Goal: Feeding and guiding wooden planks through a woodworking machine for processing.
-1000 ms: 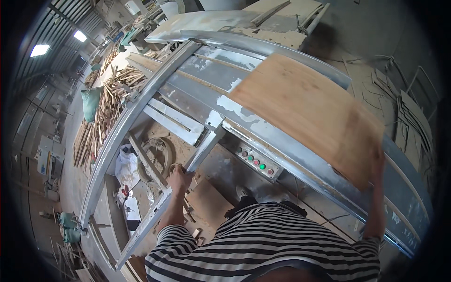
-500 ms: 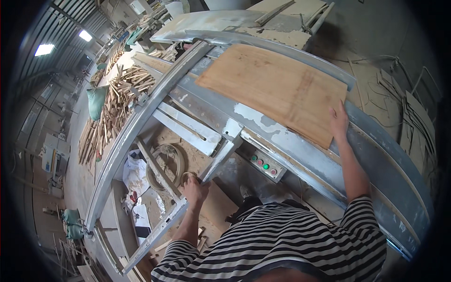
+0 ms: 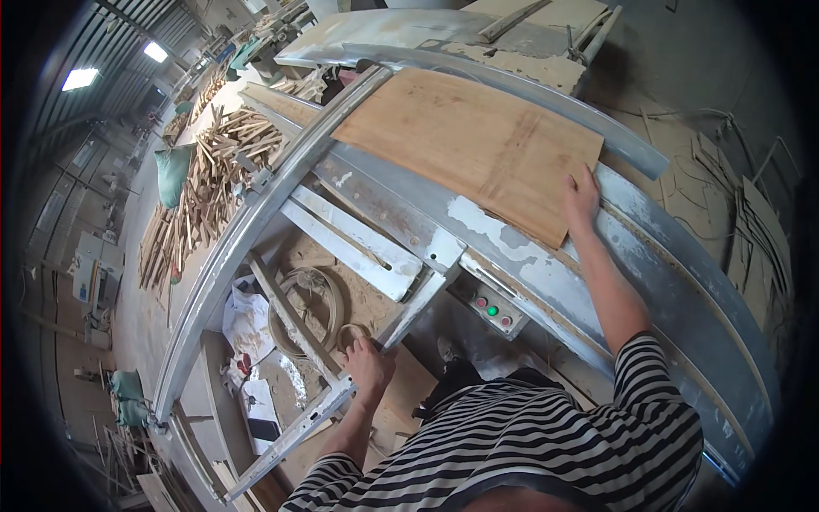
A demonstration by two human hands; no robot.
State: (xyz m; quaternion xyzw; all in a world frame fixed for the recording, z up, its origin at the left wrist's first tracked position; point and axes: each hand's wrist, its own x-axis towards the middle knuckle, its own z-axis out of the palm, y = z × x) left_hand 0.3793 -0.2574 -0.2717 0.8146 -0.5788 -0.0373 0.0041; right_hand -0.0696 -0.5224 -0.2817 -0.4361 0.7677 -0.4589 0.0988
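Head view: at far left of the work area, a heap of wooden strips [image 3: 230, 154] lies beyond the curved metal rail [image 3: 309, 154]. The worker's left hand [image 3: 370, 369] curls at the metal frame bar [image 3: 316, 410], a tan ring [image 3: 351, 335] at its fingertips; whether it grips either cannot be told. Rightward, the wooden panel [image 3: 478, 145] lies flat on the grey machine bed [image 3: 375, 186], having just slid left, so that its left end now meets the rail or nearly so; this appears to be a lengthwise positioning. It sits ahead of both hands, well apart from the left. At its right end, the right hand [image 3: 584, 200] is open, thumb and fingers spread against the edge.
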